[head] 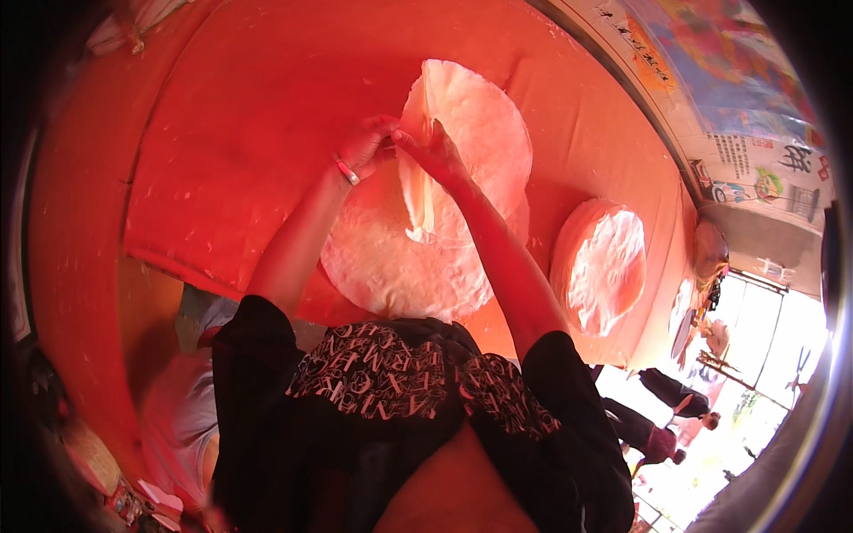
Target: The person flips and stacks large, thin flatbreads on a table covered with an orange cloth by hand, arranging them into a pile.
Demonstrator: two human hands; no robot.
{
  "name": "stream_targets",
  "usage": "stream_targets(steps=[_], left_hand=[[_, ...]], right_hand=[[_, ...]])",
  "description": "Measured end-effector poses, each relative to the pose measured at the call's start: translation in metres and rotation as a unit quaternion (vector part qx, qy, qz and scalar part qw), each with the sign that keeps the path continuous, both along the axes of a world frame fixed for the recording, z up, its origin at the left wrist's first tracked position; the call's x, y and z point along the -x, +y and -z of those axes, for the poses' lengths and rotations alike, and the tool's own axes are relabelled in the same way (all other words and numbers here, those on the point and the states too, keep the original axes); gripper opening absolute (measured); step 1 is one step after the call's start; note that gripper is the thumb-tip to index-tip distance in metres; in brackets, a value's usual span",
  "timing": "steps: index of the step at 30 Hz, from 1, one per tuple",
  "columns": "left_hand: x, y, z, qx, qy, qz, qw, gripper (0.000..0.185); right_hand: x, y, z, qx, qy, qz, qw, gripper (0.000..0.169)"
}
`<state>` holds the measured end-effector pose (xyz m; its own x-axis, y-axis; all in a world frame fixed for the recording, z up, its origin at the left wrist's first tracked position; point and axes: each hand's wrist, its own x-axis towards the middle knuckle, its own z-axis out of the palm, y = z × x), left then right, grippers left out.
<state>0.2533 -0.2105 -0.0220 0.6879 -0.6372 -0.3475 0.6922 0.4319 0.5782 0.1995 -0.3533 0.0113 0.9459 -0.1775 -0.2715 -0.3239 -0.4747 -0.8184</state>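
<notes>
Two wide, thin, pale flatbread sheets overlap before me. The upper flatbread [490, 136] has its left side raised in a narrow lengthwise fold; the lower flatbread [406, 273] lies nearer my body. My left hand [370, 145], with a band at the wrist, has its fingertips pinched at the upper sheet's left edge. Across the fold lies my right hand [434, 152], its thumb pointing at my left fingertips and its index finger apart on the sheet. Whether it grips the fold is unclear.
A thick round stack of flatbreads [600, 266] stands to the right on the red-covered table [253, 100]. Another person [183, 420] is close by at the lower left. A hand [130, 33] shows at the upper left. More people [650, 433] are farther off at the lower right.
</notes>
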Motion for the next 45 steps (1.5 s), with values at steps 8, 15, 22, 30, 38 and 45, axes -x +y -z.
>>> stream_targets(steps=[8,15,22,30,38,45], left_hand=[[0.004,0.007,0.089,-0.030,-0.017,-0.117,0.992,0.019],[-0.007,0.005,0.148,-0.188,0.139,-0.208,0.950,0.017],[0.029,0.031,0.070,-0.137,0.132,-0.101,0.977,0.015],[0.050,0.026,0.038,-0.085,0.120,-0.020,0.989,0.012],[0.056,0.030,0.031,-0.061,0.111,0.000,0.992,0.023],[0.054,0.031,0.069,0.036,0.113,0.006,0.993,0.036]], right_hand=[[0.009,-0.161,-0.025,-0.135,0.033,-0.025,0.990,0.027],[-0.017,-0.251,-0.260,0.150,-0.024,0.018,0.988,0.028],[-0.024,-0.189,-0.191,0.334,-0.132,-0.094,0.928,0.024],[0.071,-0.005,0.000,0.364,-0.064,-0.276,0.887,0.048],[0.080,0.008,0.001,0.321,-0.040,-0.317,0.891,0.058],[0.089,0.014,0.022,0.387,-0.172,-0.225,0.878,0.044]])
